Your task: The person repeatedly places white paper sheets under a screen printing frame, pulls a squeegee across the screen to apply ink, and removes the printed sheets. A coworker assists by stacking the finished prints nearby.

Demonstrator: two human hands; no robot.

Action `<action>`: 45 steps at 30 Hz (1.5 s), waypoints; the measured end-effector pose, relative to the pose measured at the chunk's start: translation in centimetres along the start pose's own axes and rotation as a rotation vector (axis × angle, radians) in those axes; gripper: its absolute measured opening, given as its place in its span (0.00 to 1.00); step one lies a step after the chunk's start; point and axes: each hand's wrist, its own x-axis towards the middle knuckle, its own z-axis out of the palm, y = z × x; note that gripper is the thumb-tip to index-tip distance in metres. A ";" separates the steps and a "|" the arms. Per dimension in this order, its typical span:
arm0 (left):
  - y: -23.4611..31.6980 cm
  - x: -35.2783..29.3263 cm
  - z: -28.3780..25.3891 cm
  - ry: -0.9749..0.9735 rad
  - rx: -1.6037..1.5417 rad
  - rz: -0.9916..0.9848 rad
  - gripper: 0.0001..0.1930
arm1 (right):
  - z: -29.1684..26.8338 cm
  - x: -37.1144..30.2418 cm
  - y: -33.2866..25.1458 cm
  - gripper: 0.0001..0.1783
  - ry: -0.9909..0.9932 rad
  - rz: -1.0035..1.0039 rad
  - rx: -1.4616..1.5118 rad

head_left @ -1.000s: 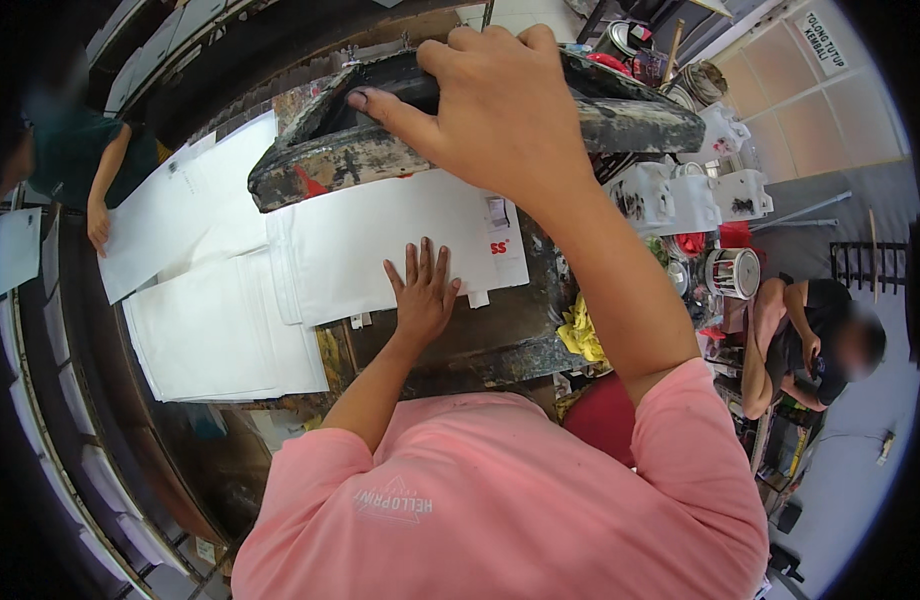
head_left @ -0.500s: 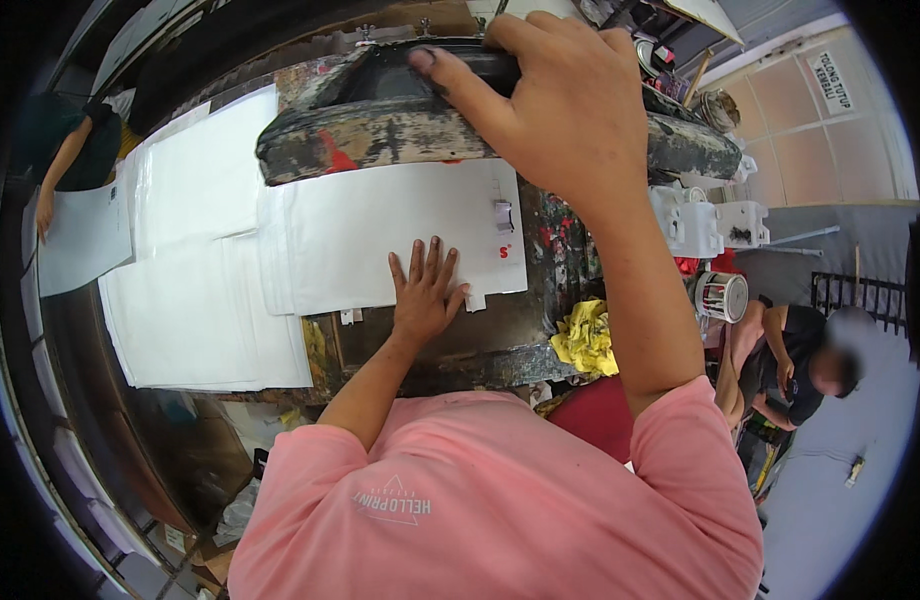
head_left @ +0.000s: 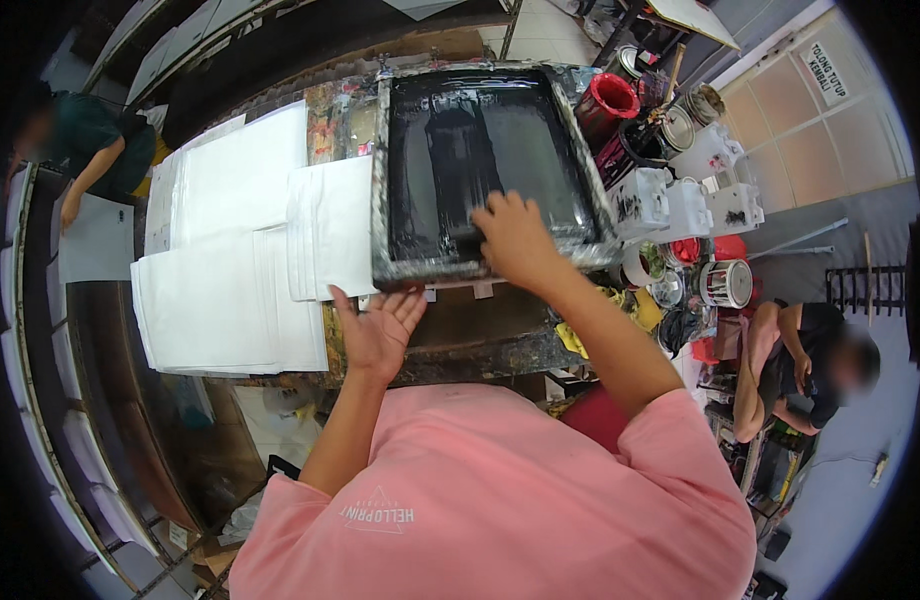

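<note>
A wooden-framed printing screen (head_left: pixel 383 170) lies flat on the ink-stained table (head_left: pixel 470 345), its inside smeared with black ink. My right hand (head_left: pixel 523 248) reaches over the screen's near rail, with its fingers curled down at the near end of the inked area. Whatever they grip is dark and mostly hidden by the hand. My left hand (head_left: pixel 378 335) is open, palm up and fingers spread, with its fingertips at the screen's near left corner. White paper sheets (head_left: pixel 325 225) lie just left of the screen, partly covered by it.
Large stacks of white paper (head_left: pixel 215 310) cover the table's left side. On the right stand a red ink pot (head_left: pixel 610 97), white jugs (head_left: pixel 685 210) and a paint tin (head_left: pixel 725 284). One person (head_left: pixel 105 150) handles a sheet at far left; another (head_left: pixel 805 360) sits at right.
The screen has come down from its raised tilt over the paper. My right hand has left its edge and moved nearer me; my left hand has slid off the sheet and turned palm up.
</note>
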 end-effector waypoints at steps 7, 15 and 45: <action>-2.6 8.5 -9.0 -0.002 0.128 -0.208 0.66 | 9.2 -4.3 -2.4 0.27 -0.118 0.082 0.082; -2.7 8.3 -9.0 0.055 0.207 -0.271 0.60 | 13.4 13.3 5.1 0.20 0.195 0.114 -0.072; 0.5 6.1 -10.1 0.497 2.342 0.528 0.48 | -18.8 11.4 -0.5 0.35 0.538 0.038 0.020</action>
